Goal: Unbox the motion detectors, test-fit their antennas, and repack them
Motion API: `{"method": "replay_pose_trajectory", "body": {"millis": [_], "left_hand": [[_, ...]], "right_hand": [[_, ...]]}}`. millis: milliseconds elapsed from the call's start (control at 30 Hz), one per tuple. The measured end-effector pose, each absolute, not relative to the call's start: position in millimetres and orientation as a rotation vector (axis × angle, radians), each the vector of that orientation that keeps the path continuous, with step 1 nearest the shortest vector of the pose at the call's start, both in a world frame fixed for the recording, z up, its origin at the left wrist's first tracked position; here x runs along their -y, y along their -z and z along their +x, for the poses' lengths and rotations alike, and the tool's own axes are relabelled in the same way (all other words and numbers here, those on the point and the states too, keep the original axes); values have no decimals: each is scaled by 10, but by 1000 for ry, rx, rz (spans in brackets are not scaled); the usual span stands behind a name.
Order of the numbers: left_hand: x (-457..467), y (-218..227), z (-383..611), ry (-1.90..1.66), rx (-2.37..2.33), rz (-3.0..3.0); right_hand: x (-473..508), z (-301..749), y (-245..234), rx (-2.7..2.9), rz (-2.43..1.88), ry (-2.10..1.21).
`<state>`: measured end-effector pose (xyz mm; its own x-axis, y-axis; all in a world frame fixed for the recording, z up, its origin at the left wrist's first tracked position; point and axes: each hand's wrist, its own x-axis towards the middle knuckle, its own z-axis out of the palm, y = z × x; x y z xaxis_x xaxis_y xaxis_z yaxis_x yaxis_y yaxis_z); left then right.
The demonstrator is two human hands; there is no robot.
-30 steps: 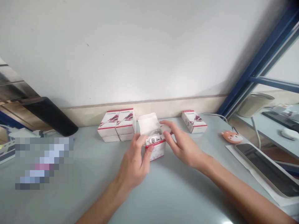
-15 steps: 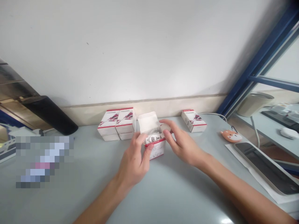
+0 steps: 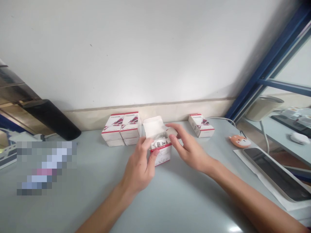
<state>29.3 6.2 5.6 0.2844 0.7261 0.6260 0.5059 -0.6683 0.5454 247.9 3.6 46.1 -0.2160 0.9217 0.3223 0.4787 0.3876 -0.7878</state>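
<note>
A small white and red carton (image 3: 163, 156) stands on the table with its lid (image 3: 153, 127) raised at the back. Inside it, a white item in clear plastic (image 3: 159, 143) shows at the top; its kind cannot be made out. My left hand (image 3: 141, 163) grips the carton's left side, thumb on the front face. At the right edge, my right hand (image 3: 186, 145) has thumb and fingers closed on a small side flap (image 3: 172, 132), which stands up from the opening.
Several matching cartons (image 3: 121, 127) are stacked behind on the left, and another carton (image 3: 201, 126) lies on the right. A black cylinder (image 3: 52, 119) leans at the far left. A phone (image 3: 277, 173) on white paper and an orange animal-faced case (image 3: 240, 141) lie at right.
Almost nothing differs. The right hand's grip on the side flap is nearly the same, and the carton and left hand stay in place.
</note>
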Motion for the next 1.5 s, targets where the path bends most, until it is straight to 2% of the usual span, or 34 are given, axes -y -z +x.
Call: {"method": "replay_pose_trajectory", "body": {"millis": [167,300,467,700,833,1067,1300,1500], "left_hand": [[-61,5,328,-1439,-1008,2067],[-64,-25,329,-1397,-1059,2025],[-81,-66,284,-1327,-1099,2280],[-160,-29,232,-1310,-1038,2429],[-201,-46,222,-1300,-981,2409],[-192,-58,247,-1235,-959,2238],[-234,92,293,-1513,-827,2110],[-258,55,248,-1507,-933,2386]], "right_hand": [[-83,2452,-352,1662,-1049,-845],[-100,2463,-315,1705,-1000,-761],[-68,2458,-368,1863,-971,-696],[-28,2391,-442,1750,-907,-680],[-39,2368,-345,1642,-863,-577],[-43,2403,-358,1793,-921,-501],[-29,2397,-407,1815,-868,-496],[-95,2496,-357,1897,-818,-497]]}}
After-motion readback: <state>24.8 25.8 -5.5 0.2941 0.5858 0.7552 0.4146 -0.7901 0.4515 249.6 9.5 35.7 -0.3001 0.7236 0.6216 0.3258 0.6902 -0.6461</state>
